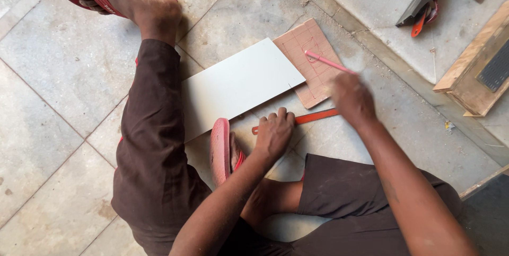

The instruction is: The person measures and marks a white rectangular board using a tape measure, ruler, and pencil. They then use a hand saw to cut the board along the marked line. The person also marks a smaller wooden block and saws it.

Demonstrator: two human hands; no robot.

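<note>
White board (238,87) lies flat on the tiled floor (58,75), long axis running lower-left to upper-right, w/ a smaller brown panel (313,62) at its right end. Left hand (274,133) curled, fingertips pressing an orange ruler (313,117) just below. Right hand (351,98) grips a pink pencil (323,61), tip pointing upper-left onto the panel.

Your left hand (274,133) lies palm down, fingers curled, knuckles up, forearm running back toward your body. Your right hand (351,98) is raised ahead of it, blurred, fingers pinched together; its forearm slants down to the lower right, well apart from the left fingers.
</note>
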